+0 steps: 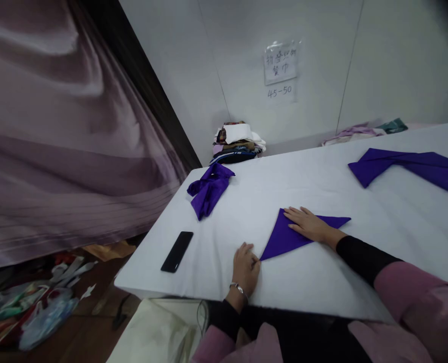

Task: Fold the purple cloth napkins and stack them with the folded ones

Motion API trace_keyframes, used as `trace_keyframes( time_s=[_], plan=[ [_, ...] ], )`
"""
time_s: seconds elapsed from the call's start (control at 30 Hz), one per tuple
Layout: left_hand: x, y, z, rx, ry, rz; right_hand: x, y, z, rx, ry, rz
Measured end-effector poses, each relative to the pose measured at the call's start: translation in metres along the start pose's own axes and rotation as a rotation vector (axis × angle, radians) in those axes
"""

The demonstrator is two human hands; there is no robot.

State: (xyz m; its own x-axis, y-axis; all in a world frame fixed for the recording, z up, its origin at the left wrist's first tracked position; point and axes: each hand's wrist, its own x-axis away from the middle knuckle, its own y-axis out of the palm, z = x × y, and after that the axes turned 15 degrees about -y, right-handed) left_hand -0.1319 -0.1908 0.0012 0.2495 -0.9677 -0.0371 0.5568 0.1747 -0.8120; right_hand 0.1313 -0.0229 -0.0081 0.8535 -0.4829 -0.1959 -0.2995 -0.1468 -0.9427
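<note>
The purple cloth napkin folded into a triangle (290,234) lies flat on the white-covered worktop (322,282), close to its near edge. The right hand (310,224) rests open on top of it, palm down, fingers spread — pressing, not gripping. The left hand (245,268) sits at the triangle's sharp near-left corner, fingers curled there; whether the grip actually pinches the tip I cannot tell. The fabric looks thin, soft and light, with a slight sheen — likely to slide on the smooth cover, so a flat palm suits it, and the corners are the places to take hold. A crumpled purple cloth (210,189) lies toward the far left corner, a black phone (177,251) by the left edge.
</note>
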Motion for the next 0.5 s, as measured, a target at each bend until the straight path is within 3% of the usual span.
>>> trace_keyframes(
  time_s=[0.13, 0.23, 0.37, 0.5],
  plan=[
    [-0.008, -0.008, 0.016, 0.069, -0.061, 0.001, -0.001, -0.001, -0.002, -0.007, 0.005, 0.005],
    [-0.017, -0.005, 0.045, 0.007, 0.083, -0.026, -0.001, -0.002, -0.003, -0.004, 0.013, 0.005],
    [-0.033, 0.017, 0.081, -0.195, 0.309, -0.159, -0.001, -0.001, -0.002, -0.009, 0.014, 0.004],
    [-0.047, 0.041, 0.088, -0.330, 0.307, -0.228, -0.001, -0.001, -0.001, -0.002, 0.012, -0.008]
  ],
)
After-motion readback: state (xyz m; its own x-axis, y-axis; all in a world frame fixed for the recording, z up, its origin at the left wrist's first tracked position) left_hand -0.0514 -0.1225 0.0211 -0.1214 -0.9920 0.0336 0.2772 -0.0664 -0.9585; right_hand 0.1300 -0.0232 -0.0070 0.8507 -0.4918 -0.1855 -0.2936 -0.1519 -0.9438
